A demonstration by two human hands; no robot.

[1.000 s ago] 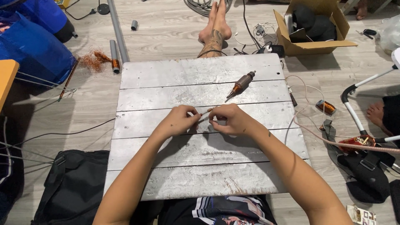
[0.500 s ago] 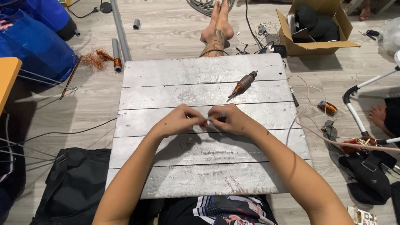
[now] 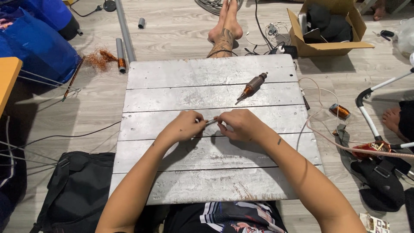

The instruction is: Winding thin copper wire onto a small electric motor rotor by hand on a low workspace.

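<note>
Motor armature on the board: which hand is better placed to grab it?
Probably the right hand: the motor armature lies up and right of it, clearly nearer than to the left hand. Both hands' fingers now pinch a small thin piece, so one must let go.

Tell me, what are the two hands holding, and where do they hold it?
A small thin grey strip, pinched at its two ends: left hand on one end, right hand on the other, above the grey board.
</note>
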